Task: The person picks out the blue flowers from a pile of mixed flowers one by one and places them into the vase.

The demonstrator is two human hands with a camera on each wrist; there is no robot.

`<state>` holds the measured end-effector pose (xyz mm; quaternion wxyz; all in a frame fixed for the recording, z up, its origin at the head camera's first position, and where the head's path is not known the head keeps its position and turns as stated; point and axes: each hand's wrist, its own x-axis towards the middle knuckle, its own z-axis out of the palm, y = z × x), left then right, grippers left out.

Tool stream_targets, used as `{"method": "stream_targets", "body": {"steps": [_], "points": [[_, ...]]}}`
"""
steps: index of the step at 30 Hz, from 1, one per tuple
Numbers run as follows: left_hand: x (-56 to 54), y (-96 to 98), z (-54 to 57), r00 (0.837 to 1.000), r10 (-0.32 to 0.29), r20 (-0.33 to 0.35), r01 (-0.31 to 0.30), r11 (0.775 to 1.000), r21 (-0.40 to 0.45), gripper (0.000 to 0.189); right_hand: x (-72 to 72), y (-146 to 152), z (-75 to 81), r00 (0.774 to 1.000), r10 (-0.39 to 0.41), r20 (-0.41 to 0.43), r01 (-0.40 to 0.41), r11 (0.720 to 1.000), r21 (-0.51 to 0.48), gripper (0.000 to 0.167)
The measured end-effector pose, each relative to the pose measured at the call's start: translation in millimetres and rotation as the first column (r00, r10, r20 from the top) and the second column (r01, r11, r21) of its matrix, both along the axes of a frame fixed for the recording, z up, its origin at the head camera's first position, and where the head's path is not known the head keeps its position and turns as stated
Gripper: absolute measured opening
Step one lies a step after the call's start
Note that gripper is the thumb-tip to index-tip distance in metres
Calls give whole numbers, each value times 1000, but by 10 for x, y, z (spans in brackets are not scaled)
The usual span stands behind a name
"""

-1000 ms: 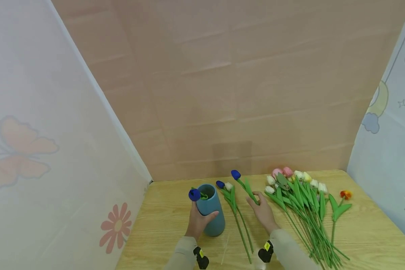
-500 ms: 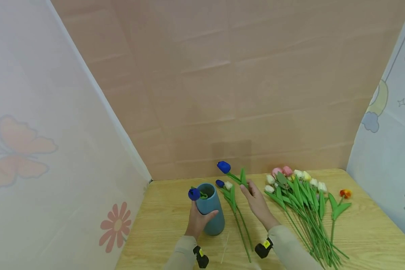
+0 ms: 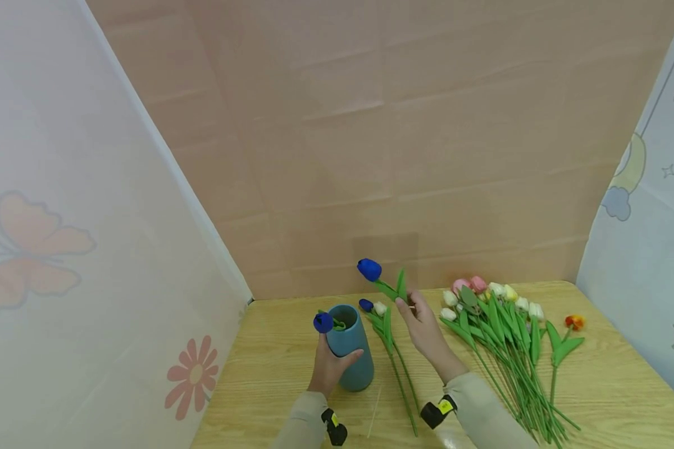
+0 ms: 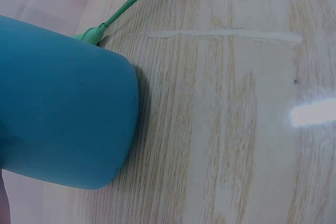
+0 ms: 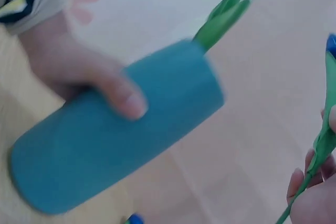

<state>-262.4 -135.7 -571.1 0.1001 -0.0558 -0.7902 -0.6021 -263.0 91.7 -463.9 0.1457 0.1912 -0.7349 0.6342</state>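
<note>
My left hand (image 3: 328,369) grips the side of a blue vase (image 3: 355,368) standing on the table; its thumb shows across the vase in the right wrist view. One blue tulip (image 3: 322,322) leans out over the vase's left rim. In my right hand (image 3: 427,330) is another blue tulip (image 3: 369,269), pinched near its leaves and raised above the table, right of the vase. Its green stem (image 5: 315,163) runs through the fingers in the right wrist view. Only the vase's lower part (image 4: 68,103) fills the left wrist view, with the left hand mostly hidden.
A blue tulip (image 3: 366,305) and a white tulip (image 3: 380,308) lie just right of the vase. Farther right is a pile of pink, white and yellow tulips (image 3: 505,349), with an orange one (image 3: 575,322) beside it. Upright panels border the table (image 3: 269,374).
My right hand has lifted the blue tulip and carried it up and to the left, its bloom tilting leftward. The left hand and the vase have stayed in place.
</note>
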Motion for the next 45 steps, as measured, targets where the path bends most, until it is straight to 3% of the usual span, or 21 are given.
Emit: {"method": "stream_targets", "body": {"steps": [5, 11, 15, 20, 22, 27, 31, 33, 37, 39, 45], "points": [[2, 4, 21, 1000, 2, 15, -2, 1000, 8, 98, 77, -52, 250, 998, 17, -61, -22, 995, -96, 12], [17, 19, 57, 1000, -7, 19, 7, 1000, 31, 99, 166, -83, 516, 977, -30, -210, -21, 972, -235, 13], [26, 14, 53, 1000, -10, 15, 10, 1000, 15, 98, 232, -82, 685, 940, 13, -341, -134, 933, -334, 27], [19, 0, 33, 1000, -12, -5, 12, 1000, 2, 98, 264, -123, 831, 862, 44, -506, -289, 862, -417, 21], [16, -2, 30, 1000, -9, -5, 9, 1000, 3, 99, 257, -160, 855, 843, 36, -537, -318, 839, -442, 20], [11, 4, 14, 1000, 0, -15, 0, 1000, -5, 100, 197, -283, 813, 824, 23, -566, -342, 816, -465, 22], [10, 12, -2, 1000, 7, -18, -7, 1000, -3, 97, 164, -381, 713, 822, 24, -568, -339, 823, -456, 22], [13, 15, -6, 1000, 10, -8, -9, 1000, 4, 97, 179, -421, 649, 842, 23, -538, -305, 844, -440, 24], [20, 12, 4, 1000, 12, -3, -12, 1000, 9, 97, 228, -481, 532, 902, 1, -432, -176, 914, -365, 27], [40, 18, 48, 1000, 13, 7, -13, 1000, 1, 98, 225, -507, 477, 914, -25, -406, -114, 942, -315, 27], [20, 16, 21, 1000, 23, 19, -23, 1000, -8, 100, 137, -588, 343, 910, -112, -398, 48, 985, -168, 30]]}}
